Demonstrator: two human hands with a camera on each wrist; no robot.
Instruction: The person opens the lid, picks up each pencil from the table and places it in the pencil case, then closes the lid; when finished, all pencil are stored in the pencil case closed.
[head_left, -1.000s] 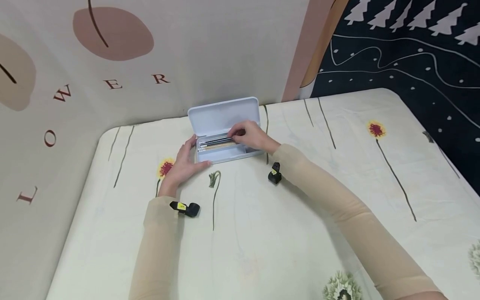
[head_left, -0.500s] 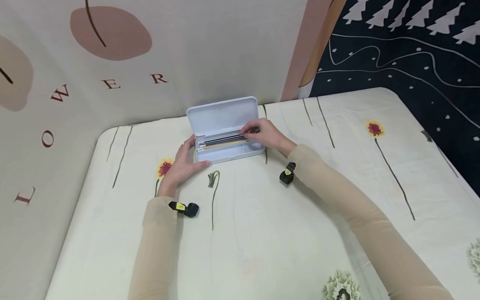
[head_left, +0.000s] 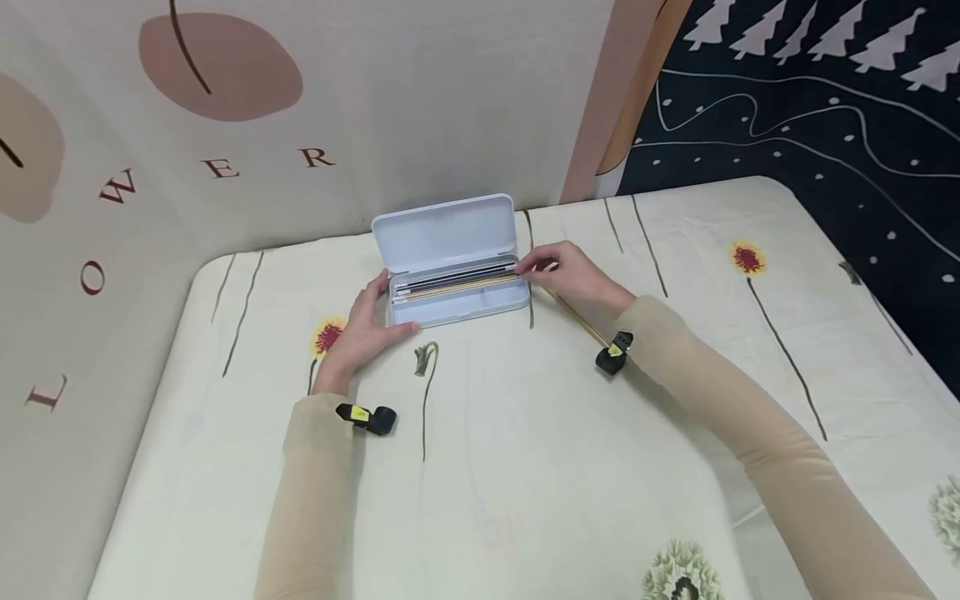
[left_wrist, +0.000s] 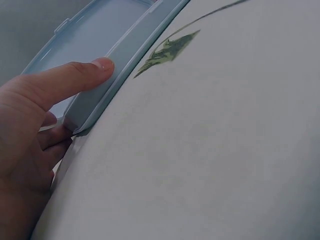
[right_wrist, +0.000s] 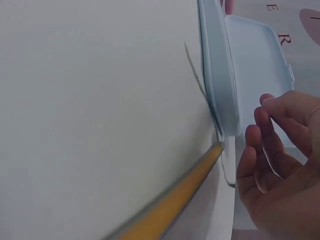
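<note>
A pale blue pencil case (head_left: 468, 312) stands with its lid (head_left: 446, 237) raised at the back of the table. Several pencils (head_left: 457, 285), dark and yellow-toned, lie lengthwise inside it. My left hand (head_left: 360, 333) grips the left end of the case. In the left wrist view, its thumb presses the front wall (left_wrist: 100, 97) and fingers reach round the corner. My right hand (head_left: 566, 271) is at the opposite end, loosely curled, fingertips right by the pencil ends. The right wrist view shows nothing between those fingers. Below that hand, a yellow pencil-like stick (right_wrist: 175, 200) points toward the case's corner.
A cream cloth with printed flowers covers the table (head_left: 480, 467). Close behind the case rises a pale printed wall covering (head_left: 450, 100). Dark fabric (head_left: 787, 125) hangs at the back right. Each wrist wears a small black camera (head_left: 378, 419).
My right hand has slid rightward along the pencils to the right end of the case. The yellow stick now shows below it. My left hand has kept its place on the case.
</note>
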